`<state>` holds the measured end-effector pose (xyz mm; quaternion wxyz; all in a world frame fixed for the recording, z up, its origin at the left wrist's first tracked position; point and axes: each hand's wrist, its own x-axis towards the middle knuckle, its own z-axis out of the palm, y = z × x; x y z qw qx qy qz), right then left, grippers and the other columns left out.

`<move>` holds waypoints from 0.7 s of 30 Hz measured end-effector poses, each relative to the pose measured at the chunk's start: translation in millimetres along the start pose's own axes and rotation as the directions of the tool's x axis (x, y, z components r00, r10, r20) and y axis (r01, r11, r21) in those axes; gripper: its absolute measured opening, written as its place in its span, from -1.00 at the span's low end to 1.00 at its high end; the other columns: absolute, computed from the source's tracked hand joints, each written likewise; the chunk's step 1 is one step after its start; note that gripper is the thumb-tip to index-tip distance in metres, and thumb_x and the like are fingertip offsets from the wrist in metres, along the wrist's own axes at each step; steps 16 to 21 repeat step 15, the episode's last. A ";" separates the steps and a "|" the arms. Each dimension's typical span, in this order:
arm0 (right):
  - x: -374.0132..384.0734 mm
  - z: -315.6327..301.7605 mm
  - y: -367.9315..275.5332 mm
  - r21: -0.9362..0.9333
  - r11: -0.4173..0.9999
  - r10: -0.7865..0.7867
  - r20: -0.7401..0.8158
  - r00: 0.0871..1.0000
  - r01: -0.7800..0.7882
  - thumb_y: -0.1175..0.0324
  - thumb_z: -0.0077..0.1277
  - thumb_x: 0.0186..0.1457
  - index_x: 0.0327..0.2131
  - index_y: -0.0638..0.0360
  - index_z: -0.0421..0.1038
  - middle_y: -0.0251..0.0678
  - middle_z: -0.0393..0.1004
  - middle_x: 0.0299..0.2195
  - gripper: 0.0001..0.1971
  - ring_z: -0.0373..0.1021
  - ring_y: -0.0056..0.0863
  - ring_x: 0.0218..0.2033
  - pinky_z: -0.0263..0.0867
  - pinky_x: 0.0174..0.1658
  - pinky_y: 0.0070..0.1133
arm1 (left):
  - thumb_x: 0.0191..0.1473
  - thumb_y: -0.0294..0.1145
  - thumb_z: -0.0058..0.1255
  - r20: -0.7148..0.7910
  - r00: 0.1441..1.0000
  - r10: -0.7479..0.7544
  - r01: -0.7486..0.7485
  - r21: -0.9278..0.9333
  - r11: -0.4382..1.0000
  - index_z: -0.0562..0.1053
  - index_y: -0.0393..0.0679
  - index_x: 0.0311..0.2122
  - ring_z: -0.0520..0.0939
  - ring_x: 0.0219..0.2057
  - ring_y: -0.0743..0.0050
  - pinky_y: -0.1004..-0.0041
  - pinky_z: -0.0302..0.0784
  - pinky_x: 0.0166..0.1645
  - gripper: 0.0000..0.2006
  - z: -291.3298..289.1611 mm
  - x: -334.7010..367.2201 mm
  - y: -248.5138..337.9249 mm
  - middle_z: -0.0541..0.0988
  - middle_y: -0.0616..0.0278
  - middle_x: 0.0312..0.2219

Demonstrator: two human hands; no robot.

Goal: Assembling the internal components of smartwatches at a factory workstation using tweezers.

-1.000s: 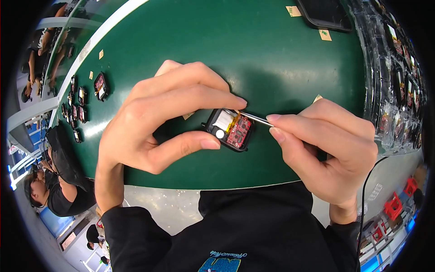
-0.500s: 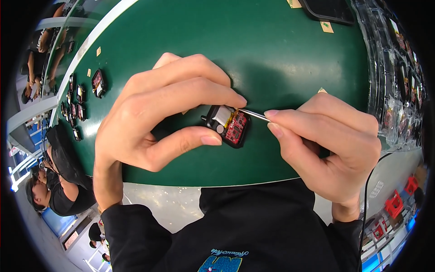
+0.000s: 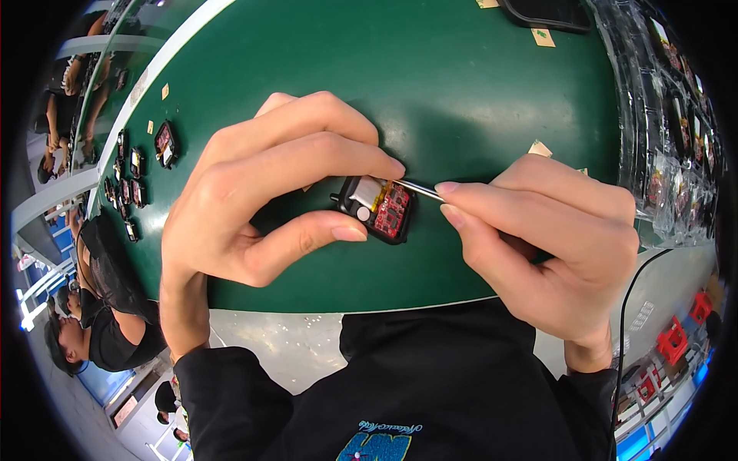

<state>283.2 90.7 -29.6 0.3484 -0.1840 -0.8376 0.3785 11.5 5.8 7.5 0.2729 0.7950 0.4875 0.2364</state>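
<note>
A small black electronic device case (image 3: 397, 239) lies open-faced at the middle of the green table. Inside it are a red circuit board (image 3: 394, 211), a silver battery pouch (image 3: 367, 190), yellow tape and a round pale disc (image 3: 364, 214). My left hand (image 3: 257, 184) curves over it, the case between thumb and index fingertip. From the right, my right hand (image 3: 553, 238) pinches slim metal tweezers (image 3: 419, 190). Their tip meets the case's upper edge beside the left index fingertip, which partly hides the contact point.
Several similar device cases (image 3: 137, 161) are grouped at the table's left, one (image 3: 165, 144) set apart. Clear plastic trays (image 3: 653, 169) with more parts stack along the right edge. A black tray-like object (image 3: 550, 14) lies at the back right. A person (image 3: 115, 307) sits at the left.
Both hands, the case and the tweezers have shifted slightly left in the picture, and the table's back-right items have too. The grip and the tool's contact look the same.
</note>
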 end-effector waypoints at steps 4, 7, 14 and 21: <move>2.1 -0.5 -3.1 0.035 0.998 0.054 -0.005 0.999 -0.053 0.73 0.34 -0.09 -0.27 0.32 0.75 -0.40 0.51 -0.60 -0.75 0.26 -0.73 -0.67 0.03 -0.59 -0.67 | 0.09 -0.01 0.32 0.004 1.000 -0.021 0.021 0.003 1.000 0.71 -0.32 -0.09 0.63 -0.29 0.16 0.28 0.49 -0.13 -0.49 0.6 -1.7 0.8 0.67 -0.01 -0.24; 0.5 -0.2 -5.3 0.032 0.998 0.061 -0.024 0.998 -0.060 0.73 0.34 -0.10 -0.28 0.32 0.75 -0.40 0.50 -0.60 -0.76 0.25 -0.74 -0.68 0.03 -0.59 -0.68 | 0.09 -0.01 0.33 0.000 1.000 -0.017 0.017 0.007 1.000 0.70 -0.33 -0.09 0.64 -0.28 0.15 0.27 0.48 -0.12 -0.49 0.8 -1.8 1.0 0.67 -0.01 -0.24; -2.6 1.3 -3.3 0.022 0.999 0.041 -0.025 0.999 -0.041 0.73 0.35 -0.09 -0.27 0.29 0.76 -0.41 0.52 -0.59 -0.75 0.30 -0.70 -0.68 0.08 -0.60 -0.67 | 0.07 0.02 0.35 0.003 1.000 -0.029 0.029 0.010 1.000 0.70 -0.32 -0.07 0.64 -0.26 0.13 0.26 0.49 -0.09 -0.46 1.3 0.2 1.8 0.67 0.00 -0.22; -1.5 0.6 -3.8 0.016 0.999 0.031 -0.028 0.999 -0.030 0.73 0.35 -0.09 -0.27 0.29 0.76 -0.42 0.52 -0.59 -0.75 0.31 -0.68 -0.67 0.10 -0.60 -0.67 | 0.07 0.02 0.35 0.002 1.000 -0.029 0.029 0.016 0.999 0.70 -0.32 -0.07 0.64 -0.26 0.13 0.26 0.49 -0.09 -0.46 -0.5 0.5 4.3 0.67 0.00 -0.22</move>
